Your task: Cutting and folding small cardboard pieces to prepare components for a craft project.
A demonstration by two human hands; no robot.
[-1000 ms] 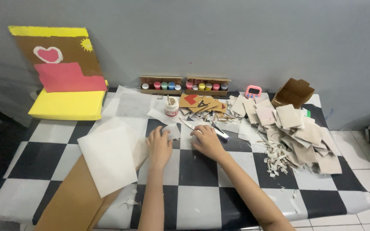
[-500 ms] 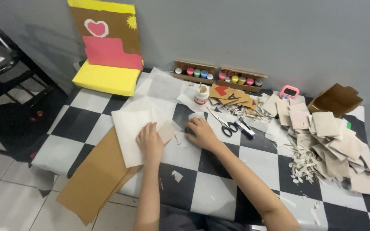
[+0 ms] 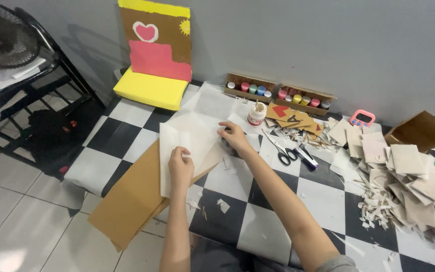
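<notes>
My left hand (image 3: 180, 166) rests flat on a white sheet of paper (image 3: 187, 138), pressing its lower part. My right hand (image 3: 233, 136) touches the right edge of the same sheet with its fingertips. The sheet lies on brown cardboard (image 3: 132, 201) that hangs over the edge of the black-and-white checkered table (image 3: 323, 196). A glue jar (image 3: 256, 114) stands just beyond my right hand. Scissors (image 3: 279, 148) and a dark cutter (image 3: 306, 156) lie to its right.
Two trays of small paint pots (image 3: 278, 93) stand along the grey wall. A pile of cut cardboard pieces (image 3: 414, 181) and scraps fills the right side, with a pink timer (image 3: 362, 119) and an open brown box (image 3: 421, 131). A painted cardboard chair model (image 3: 153, 55) stands at the back left; a black rack (image 3: 21, 85) beside it.
The view has swung left and closer. My left hand has slid down onto the white sheet, and my right hand has moved from near the scissors to the sheet's right edge.
</notes>
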